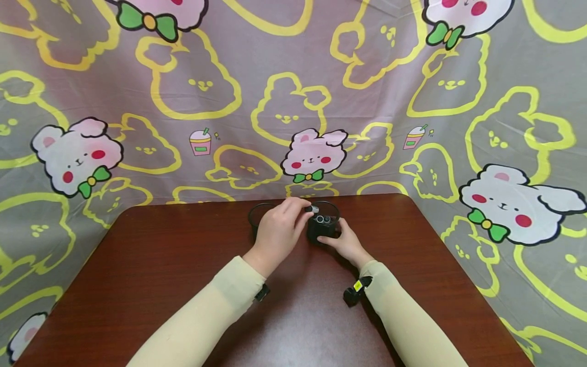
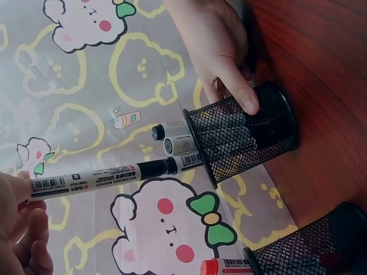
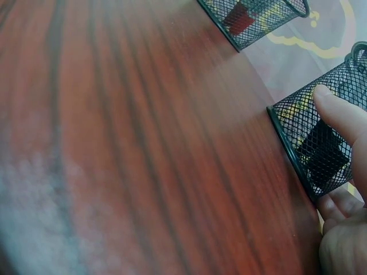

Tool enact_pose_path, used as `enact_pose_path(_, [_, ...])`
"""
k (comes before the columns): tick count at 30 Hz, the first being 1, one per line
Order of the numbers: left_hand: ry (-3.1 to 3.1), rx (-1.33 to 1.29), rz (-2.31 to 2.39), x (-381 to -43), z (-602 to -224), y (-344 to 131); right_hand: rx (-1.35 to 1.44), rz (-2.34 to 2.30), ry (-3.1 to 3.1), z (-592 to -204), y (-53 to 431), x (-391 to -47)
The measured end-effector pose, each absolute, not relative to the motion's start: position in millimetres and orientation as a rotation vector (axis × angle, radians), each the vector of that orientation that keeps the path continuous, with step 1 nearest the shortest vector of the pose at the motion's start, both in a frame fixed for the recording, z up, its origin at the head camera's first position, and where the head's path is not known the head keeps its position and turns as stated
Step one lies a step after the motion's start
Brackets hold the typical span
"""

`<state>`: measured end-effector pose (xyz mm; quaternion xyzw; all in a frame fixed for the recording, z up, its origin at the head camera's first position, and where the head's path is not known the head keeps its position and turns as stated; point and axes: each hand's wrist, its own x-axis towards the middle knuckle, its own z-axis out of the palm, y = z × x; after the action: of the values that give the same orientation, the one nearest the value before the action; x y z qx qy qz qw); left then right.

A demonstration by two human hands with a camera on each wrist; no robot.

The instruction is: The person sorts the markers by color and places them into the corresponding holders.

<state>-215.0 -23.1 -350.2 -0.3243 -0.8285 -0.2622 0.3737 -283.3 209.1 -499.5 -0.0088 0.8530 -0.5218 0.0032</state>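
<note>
My left hand (image 1: 281,229) pinches a white whiteboard marker (image 2: 92,182) by one end, in the left wrist view. The marker's black-capped end points toward the mouth of a black mesh pen cup (image 2: 226,146) and comes right up to its rim. Two white markers (image 2: 179,144) and part of another stick out of that cup. With thumb and fingers around the cup's side, my right hand (image 1: 348,243) grips it on the table. Dark shapes show through the mesh (image 3: 309,126) in the right wrist view.
A second black mesh pen cup (image 2: 304,246) stands to the left of the first, with a red-ended marker (image 2: 226,267) in it. The brown wooden table (image 1: 174,265) ends just behind the cups, at a patterned curtain (image 1: 247,122).
</note>
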Motion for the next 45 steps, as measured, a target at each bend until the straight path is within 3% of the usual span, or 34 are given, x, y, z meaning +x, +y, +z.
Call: enact_pose_path(45, [-2.402, -0.790, -0.726, -243.5, -375.8, 12.1, -0.052, -1.666, 2.653, -498.0, 207.9, -283.3])
